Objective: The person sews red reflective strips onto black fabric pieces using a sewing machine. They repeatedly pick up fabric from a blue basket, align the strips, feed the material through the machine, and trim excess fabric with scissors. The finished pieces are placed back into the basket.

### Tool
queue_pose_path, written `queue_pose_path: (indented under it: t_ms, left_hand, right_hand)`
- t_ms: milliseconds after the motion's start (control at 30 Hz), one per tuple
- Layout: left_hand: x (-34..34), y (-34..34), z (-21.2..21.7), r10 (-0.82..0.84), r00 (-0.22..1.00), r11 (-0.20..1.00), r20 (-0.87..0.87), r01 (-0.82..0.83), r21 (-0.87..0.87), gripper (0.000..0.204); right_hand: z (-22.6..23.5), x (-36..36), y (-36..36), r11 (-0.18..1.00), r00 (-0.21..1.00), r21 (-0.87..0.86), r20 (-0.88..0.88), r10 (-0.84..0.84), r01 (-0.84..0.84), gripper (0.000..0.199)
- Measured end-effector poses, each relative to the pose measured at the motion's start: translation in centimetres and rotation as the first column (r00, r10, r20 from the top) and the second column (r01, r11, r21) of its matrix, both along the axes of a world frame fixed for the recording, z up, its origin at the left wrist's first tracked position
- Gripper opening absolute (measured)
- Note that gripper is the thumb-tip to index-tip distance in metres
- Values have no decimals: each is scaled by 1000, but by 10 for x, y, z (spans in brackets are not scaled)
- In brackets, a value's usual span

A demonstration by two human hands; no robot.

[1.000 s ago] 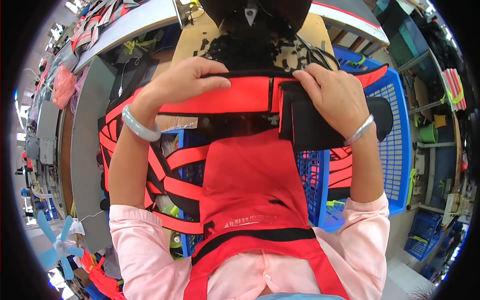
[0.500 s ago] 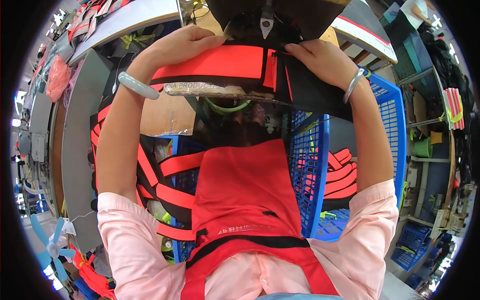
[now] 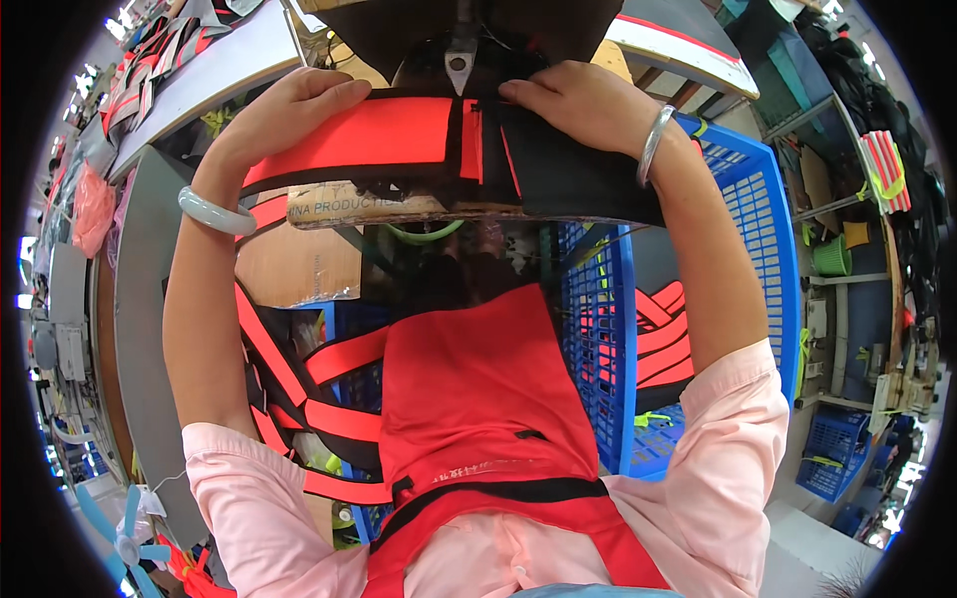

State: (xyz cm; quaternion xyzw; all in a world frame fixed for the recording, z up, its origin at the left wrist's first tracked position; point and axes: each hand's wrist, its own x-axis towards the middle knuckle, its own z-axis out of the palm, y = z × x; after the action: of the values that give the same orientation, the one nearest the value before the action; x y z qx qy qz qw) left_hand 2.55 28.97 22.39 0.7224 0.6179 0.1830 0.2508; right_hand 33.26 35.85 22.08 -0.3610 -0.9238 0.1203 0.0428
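Note:
A strip of black fabric with a bright red-orange panel (image 3: 374, 135) lies across the table edge beneath a dark sewing machine. The machine's metal tip (image 3: 460, 66) points down just above the fabric's far edge, near a short red strip (image 3: 472, 143). My left hand (image 3: 304, 105) is closed on the far edge of the panel, thumb on top and fingers out of sight. To the right of the metal tip, my right hand (image 3: 588, 108) pinches the plain black part (image 3: 588, 164) the same way. The needle itself is too small to tell.
Below right stands a blue plastic basket (image 3: 626, 349) holding folded red-and-black strips (image 3: 663, 334). More red-and-black strips (image 3: 339, 419) hang at my left, beside a grey panel (image 3: 155, 299). A brown cardboard piece (image 3: 299, 264) lies under the table edge. Worktops (image 3: 224, 60) extend behind.
The view has turned, so the machine, fabric and both hands appear farther left. My hands keep their hold, and the fabric sits nearly the same under the metal tip.

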Motion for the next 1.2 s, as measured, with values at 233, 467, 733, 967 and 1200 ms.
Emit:
queue_pose_path:
  t_ms: [233, 467, 733, 967, 1200]
  left_hand:
    - [-8, 15, -5, 67, 994, 997, -87, -69, -18, 45]
    - [-34, -53, -18, -17, 1000, 966, 11, 14, 257, 35]
    - [-44, -130, -74, 61, 996, 990, 59, -68, 122, 31]
    - [3, -127, -77, 60, 987, 996, 150, -68, 53, 34]
    - [35, -117, -60, 27, 1000, 990, 16, -29, 135, 26]
  right_hand:
    - [0, -1, 9, 976, 993, 196, 93, 79, -96, 33]
    - [-2, 100, -47, 966, 950, -24, -179, -257, 256, 51]
    - [-150, 258, -149, 862, 785, 88, 376, -492, 499, 54]
    - [-315, 366, -247, 724, 575, -157, 727, -376, 671, 49]
    - [-307, 316, -202, 606, 712, -382, 281, -643, 698, 42]
